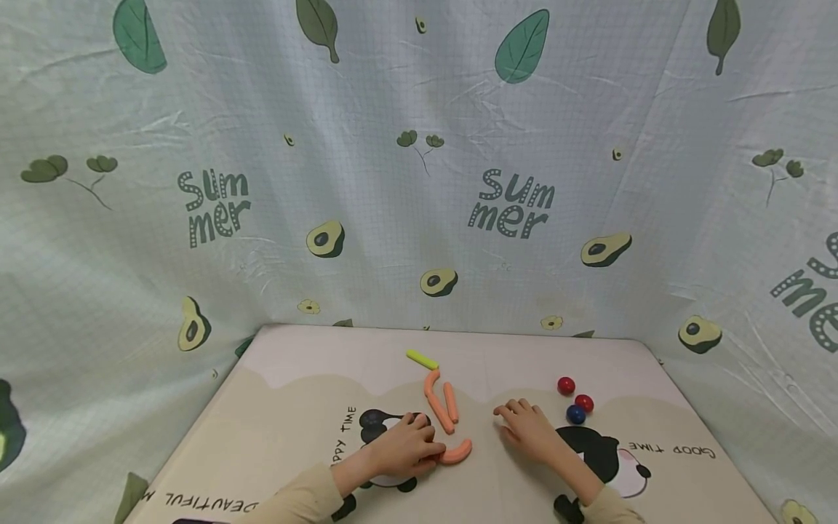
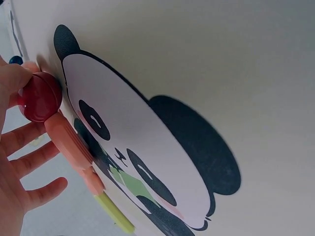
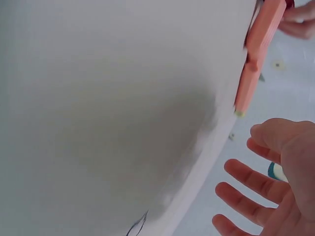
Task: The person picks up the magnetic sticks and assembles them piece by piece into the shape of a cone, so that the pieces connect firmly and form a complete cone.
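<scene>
In the left wrist view, my left hand (image 2: 17, 132) pinches a glossy red ball (image 2: 42, 98) between thumb and a finger, its other fingers spread. From the head view, that left hand (image 1: 409, 445) covers the ball, and a curved orange stick (image 1: 456, 453) shows beside its fingertips. Just beyond lie a short straight orange stick (image 1: 451, 402), a longer bent orange stick (image 1: 437, 400) and a yellow-green stick (image 1: 422, 359). My right hand (image 1: 526, 431) hovers low over the table, fingers loosely spread and holding nothing; the right wrist view also shows this right hand (image 3: 275, 182) without any object.
Two red balls, one farther (image 1: 566, 386) and one nearer (image 1: 584, 403), and a blue ball (image 1: 576, 415) lie right of my right hand. The table (image 1: 275, 407) has a printed cover with animal drawings. A patterned cloth (image 1: 393, 182) hangs behind it.
</scene>
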`<state>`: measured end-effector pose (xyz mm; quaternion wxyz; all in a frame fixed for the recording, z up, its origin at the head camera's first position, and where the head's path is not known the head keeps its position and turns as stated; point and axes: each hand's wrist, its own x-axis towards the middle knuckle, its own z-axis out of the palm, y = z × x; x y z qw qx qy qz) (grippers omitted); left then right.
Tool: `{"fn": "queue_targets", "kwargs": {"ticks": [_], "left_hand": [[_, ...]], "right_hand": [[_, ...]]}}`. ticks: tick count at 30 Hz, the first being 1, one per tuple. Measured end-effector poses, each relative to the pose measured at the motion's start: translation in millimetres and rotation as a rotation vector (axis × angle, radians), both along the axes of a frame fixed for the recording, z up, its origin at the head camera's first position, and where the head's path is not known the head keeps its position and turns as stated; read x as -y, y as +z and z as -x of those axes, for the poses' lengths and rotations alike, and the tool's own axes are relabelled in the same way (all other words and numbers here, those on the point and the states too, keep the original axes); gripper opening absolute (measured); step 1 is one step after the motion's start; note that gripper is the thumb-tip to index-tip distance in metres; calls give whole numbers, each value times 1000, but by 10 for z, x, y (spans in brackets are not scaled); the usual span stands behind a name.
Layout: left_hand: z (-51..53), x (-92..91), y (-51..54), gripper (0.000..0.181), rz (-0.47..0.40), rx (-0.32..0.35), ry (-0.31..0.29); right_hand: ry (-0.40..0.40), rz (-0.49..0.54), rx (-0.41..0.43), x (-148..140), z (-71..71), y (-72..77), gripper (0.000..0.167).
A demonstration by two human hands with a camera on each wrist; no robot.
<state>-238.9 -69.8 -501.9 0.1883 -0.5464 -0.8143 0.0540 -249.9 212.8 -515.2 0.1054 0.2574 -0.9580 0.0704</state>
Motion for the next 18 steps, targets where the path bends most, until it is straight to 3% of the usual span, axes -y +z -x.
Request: {"fn": "queue_targets", "kwargs": {"ticks": [6, 13, 18], "left_hand": [[1, 3, -3, 12, 4, -6, 2], [-9, 1, 4, 12, 13, 12, 5], [-17, 6, 13, 12, 7, 16, 3]], "right_hand": [[-90, 45, -27, -131, 58, 16, 23], [-139, 42, -203, -285, 126, -37, 23], [-192, 47, -259, -409, 180, -56, 26]]}}
